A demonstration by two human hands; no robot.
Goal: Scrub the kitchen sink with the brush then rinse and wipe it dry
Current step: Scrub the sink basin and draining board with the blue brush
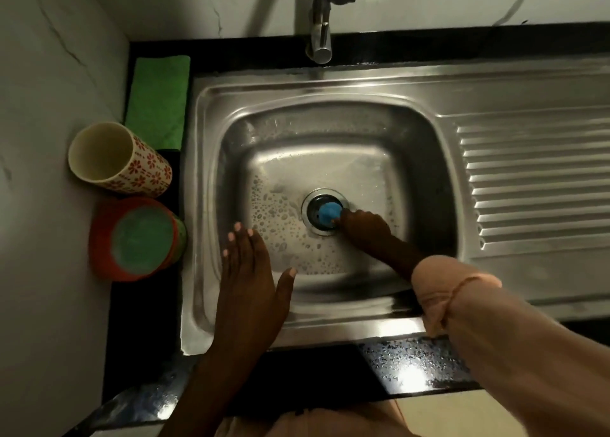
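Right hand (364, 225) reached into steel sink (330, 113) basin, fingers curled round blue brush (328, 214), which sat on drain (325, 213) at basin centre. Left hand (251, 271) hovered above basin's near-left wall, fingers straight and spread, holding nothing. Soap bubbles (280, 212) covered basin floor left of drain. Tap (321, 17) stood over back rim. Green cloth (156, 98) lay on dark desk (145, 321) left of sink; patterned cup (118, 157) and orange container (138, 238) stood nearer, beside sink's left rim. Ribbed drainboard (534, 179) lay right of basin.
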